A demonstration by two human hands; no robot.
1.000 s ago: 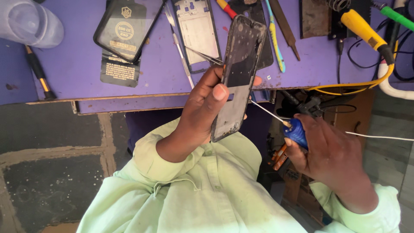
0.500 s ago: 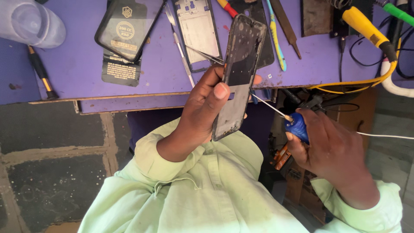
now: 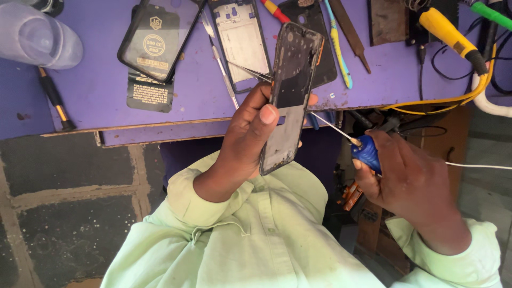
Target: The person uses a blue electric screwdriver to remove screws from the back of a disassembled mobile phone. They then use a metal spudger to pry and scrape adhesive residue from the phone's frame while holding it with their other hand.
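My left hand (image 3: 246, 134) grips a dark phone frame (image 3: 290, 90), held upright and tilted in front of the purple table edge, thumb pressed on its face. My right hand (image 3: 413, 184) holds a small screwdriver with a blue handle (image 3: 366, 152). Its thin metal shaft (image 3: 330, 127) points up-left and its tip reaches the right side of the phone frame, behind it. Both sleeves are pale green.
On the purple table (image 3: 96, 101) lie a black screen protector pack (image 3: 156, 40), a white phone frame (image 3: 242, 40), tweezers (image 3: 217, 58), a black-handled screwdriver (image 3: 53, 98), a clear plastic cup (image 3: 37, 37), a yellow-handled tool (image 3: 450, 34) and cables (image 3: 458, 98).
My right hand with the screwdriver has shifted slightly left toward the phone frame. The left hand holds the frame almost still.
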